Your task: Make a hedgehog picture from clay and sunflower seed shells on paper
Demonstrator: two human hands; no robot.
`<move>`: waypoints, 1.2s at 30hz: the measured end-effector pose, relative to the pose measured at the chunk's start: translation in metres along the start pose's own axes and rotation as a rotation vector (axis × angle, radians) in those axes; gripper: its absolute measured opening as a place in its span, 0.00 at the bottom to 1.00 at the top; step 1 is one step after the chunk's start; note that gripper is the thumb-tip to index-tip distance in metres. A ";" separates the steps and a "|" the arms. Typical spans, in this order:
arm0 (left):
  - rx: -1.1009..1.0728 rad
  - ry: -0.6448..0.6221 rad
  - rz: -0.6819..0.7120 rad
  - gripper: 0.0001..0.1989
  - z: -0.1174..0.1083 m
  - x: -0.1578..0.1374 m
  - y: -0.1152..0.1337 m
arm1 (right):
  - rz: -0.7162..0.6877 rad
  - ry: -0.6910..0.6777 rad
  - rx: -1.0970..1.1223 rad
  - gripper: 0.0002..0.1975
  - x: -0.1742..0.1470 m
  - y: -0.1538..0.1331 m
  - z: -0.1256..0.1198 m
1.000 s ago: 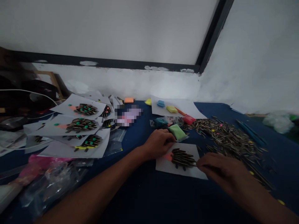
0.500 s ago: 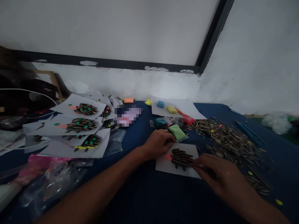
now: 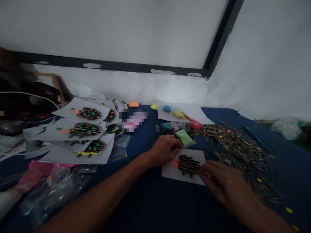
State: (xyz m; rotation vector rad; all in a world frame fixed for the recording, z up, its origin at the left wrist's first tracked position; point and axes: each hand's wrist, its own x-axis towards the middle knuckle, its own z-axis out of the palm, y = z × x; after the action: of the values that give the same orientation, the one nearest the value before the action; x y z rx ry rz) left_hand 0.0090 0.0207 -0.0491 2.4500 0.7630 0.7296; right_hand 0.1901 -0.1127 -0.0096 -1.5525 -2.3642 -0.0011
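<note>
A small white sheet of paper lies on the blue tabletop. On it is a hedgehog figure with a pink-orange snout, dark feet and a body of striped sunflower seeds. My left hand rests at the sheet's upper left corner, fingers curled and closed on its edge. From the right, my right hand reaches over the sheet, with thumb and fingers pinched at the rear end of the seed body. A seed seems to be between those fingertips, mostly hidden by them.
Loose sunflower seeds lie heaped at the right beside blue tweezers-like tools. A green clay packet touches the area above the sheet. Sheets with finished-looking seed hedgehogs pile at the left, above crumpled plastic bags.
My right hand has shifted slightly left, further over the sheet's right edge. My left hand and the sheet stay where they were.
</note>
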 end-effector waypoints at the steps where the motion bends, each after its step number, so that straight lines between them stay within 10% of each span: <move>1: -0.002 -0.001 0.000 0.06 0.000 0.000 0.000 | 0.000 -0.005 -0.006 0.12 0.000 -0.001 0.000; 19: 0.011 -0.014 -0.010 0.07 -0.003 0.000 0.003 | 0.236 0.054 -0.116 0.12 -0.006 0.030 -0.013; 30: 0.014 -0.019 -0.013 0.07 -0.003 0.000 0.005 | 0.118 -0.178 -0.230 0.14 0.035 0.032 -0.030; 36: 0.020 -0.005 -0.010 0.08 -0.001 0.000 0.004 | 0.021 -0.037 -0.022 0.16 0.046 0.026 -0.015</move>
State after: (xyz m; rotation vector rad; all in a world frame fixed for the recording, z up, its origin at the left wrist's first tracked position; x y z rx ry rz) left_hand 0.0094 0.0184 -0.0461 2.4636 0.7841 0.7156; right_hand 0.2006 -0.0631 0.0122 -1.6011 -2.3834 0.0058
